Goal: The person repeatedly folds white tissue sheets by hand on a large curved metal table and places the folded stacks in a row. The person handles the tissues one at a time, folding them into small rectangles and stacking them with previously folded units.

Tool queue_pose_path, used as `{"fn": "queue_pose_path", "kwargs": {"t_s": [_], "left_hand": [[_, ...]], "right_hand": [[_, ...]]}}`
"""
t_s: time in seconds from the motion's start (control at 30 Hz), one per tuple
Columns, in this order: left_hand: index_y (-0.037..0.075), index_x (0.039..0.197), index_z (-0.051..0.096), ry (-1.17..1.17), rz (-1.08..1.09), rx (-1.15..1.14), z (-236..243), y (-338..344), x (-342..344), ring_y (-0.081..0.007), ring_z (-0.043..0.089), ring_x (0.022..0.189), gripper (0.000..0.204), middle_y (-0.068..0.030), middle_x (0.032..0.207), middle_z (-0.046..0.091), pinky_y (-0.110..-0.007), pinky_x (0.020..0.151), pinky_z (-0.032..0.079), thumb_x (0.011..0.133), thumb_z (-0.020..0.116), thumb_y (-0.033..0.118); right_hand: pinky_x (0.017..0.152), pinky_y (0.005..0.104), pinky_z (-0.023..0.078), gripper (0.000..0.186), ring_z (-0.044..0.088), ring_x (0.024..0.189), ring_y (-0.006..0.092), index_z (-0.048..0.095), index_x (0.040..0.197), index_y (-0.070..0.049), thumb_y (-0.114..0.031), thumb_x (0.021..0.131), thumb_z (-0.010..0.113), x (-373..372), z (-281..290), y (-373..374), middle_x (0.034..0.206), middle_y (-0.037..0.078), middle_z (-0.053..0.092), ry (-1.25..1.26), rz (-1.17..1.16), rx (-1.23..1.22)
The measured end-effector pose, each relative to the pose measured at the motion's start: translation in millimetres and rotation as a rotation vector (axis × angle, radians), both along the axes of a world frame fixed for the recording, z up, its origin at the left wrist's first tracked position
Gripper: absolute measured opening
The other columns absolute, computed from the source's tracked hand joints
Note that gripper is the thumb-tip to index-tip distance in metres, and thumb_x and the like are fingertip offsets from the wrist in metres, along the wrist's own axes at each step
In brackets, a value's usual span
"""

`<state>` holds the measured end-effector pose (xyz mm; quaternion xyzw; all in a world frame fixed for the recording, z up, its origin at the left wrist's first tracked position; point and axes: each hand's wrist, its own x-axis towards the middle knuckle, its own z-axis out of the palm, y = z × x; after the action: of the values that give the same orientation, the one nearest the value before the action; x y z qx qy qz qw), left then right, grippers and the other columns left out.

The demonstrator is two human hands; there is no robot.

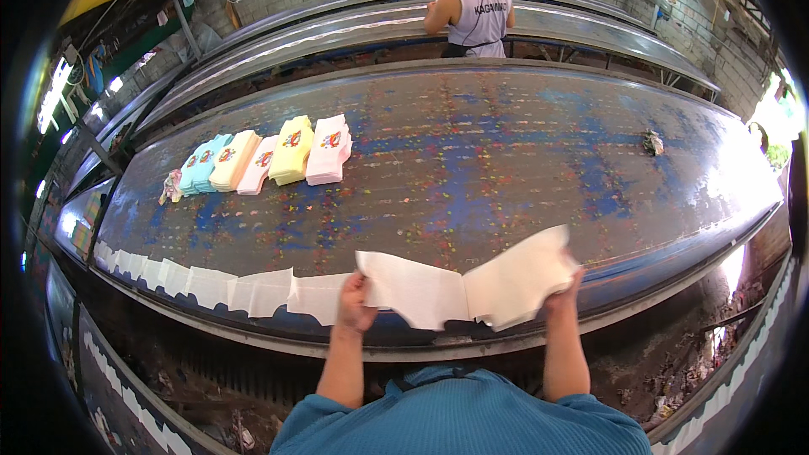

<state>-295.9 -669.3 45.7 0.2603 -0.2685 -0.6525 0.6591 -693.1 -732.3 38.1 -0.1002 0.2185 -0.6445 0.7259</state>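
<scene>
Near the front edge of the long table, my left hand (357, 307) pinches the left side of a white cut fabric piece (413, 288). My right hand (566, 288) grips the right side of a stack of cream cut fabric pieces (521, 280), which is tilted up over the table. The white piece and the stack meet at a seam between my hands, and I cannot tell if they are apart there. Left of my left hand, a row of white fabric pieces (263, 293) lies along the near edge, side by side.
Folded stacks with a colourful print stand at the left: blue (200, 173), peach (233, 167), pink (329, 156) and yellow (290, 156). A crumpled rag (653, 143) lies far right on the paint-stained table (472, 143). Beyond, a person (479, 13) stands at another long table.
</scene>
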Motion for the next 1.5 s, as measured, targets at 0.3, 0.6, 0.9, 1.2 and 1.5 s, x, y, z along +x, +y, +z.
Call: {"fn": "queue_pose_path", "kwargs": {"t_s": [0.3, 0.6, 0.9, 1.2, 1.5], "left_hand": [[-0.004, 0.122, 0.055, -0.385, -0.017, -0.07, 67.7, -22.8, 0.6, -0.0155, 0.063, 0.093, 0.032, -0.0077, 0.106, 0.064, -0.03, 0.084, 0.05, 0.093, 0.056, 0.008], [-0.001, 0.11, 0.056, -1.197, -0.248, -0.075, -11.7, -60.2, -117.2, -0.02, 0.064, 0.087, 0.02, -0.0114, 0.105, 0.061, -0.031, 0.079, 0.049, 0.092, 0.054, 0.008], [0.0, 0.114, 0.057, -1.046, -0.332, 0.169, -22.5, -56.0, -141.7, -0.0194, 0.064, 0.092, 0.021, -0.0094, 0.108, 0.061, -0.031, 0.078, 0.05, 0.095, 0.052, 0.008], [-0.001, 0.108, 0.06, -0.786, -0.582, 0.148, -33.1, -51.4, -241.1, -0.0169, 0.064, 0.087, 0.018, -0.0086, 0.099, 0.065, -0.029, 0.077, 0.051, 0.095, 0.056, 0.011], [0.0, 0.087, 0.061, -1.119, -0.455, -0.311, -17.6, -41.3, -339.5, -0.0166, 0.062, 0.075, 0.025, -0.0092, 0.081, 0.065, -0.031, 0.069, 0.05, 0.084, 0.074, 0.021]], "right_hand": [[0.066, 0.0329, 0.054, 0.035, 0.065, 0.072, 0.0196, 0.063, 0.107, -0.003, -0.029, 0.084, 0.057, -90.6, 69.0, -27.8, 0.087, 0.008, 0.066, 0.581, -0.168, -0.084], [0.075, 0.0323, 0.049, 0.035, 0.061, 0.08, 0.0201, 0.07, 0.101, -0.001, -0.033, 0.092, 0.061, 23.5, -60.9, -19.0, 0.088, 0.01, 0.066, 1.655, 0.32, -0.394], [0.065, 0.0285, 0.053, 0.015, 0.064, 0.073, 0.0139, 0.062, 0.085, -0.006, -0.02, 0.091, 0.062, -144.4, -31.0, 8.0, 0.081, 0.004, 0.064, 0.612, -0.212, 0.038], [0.069, 0.0305, 0.054, 0.013, 0.061, 0.077, 0.0147, 0.059, 0.099, -0.009, -0.002, 0.088, 0.061, -196.9, 8.0, 26.5, 0.087, 0.003, 0.061, 0.645, -0.294, -0.159], [0.071, 0.0234, 0.046, 0.021, 0.055, 0.083, 0.0082, 0.057, 0.115, -0.007, -0.009, 0.094, 0.056, -119.9, -34.6, 65.9, 0.098, 0.0, 0.058, 0.831, 0.159, -0.041]]}}
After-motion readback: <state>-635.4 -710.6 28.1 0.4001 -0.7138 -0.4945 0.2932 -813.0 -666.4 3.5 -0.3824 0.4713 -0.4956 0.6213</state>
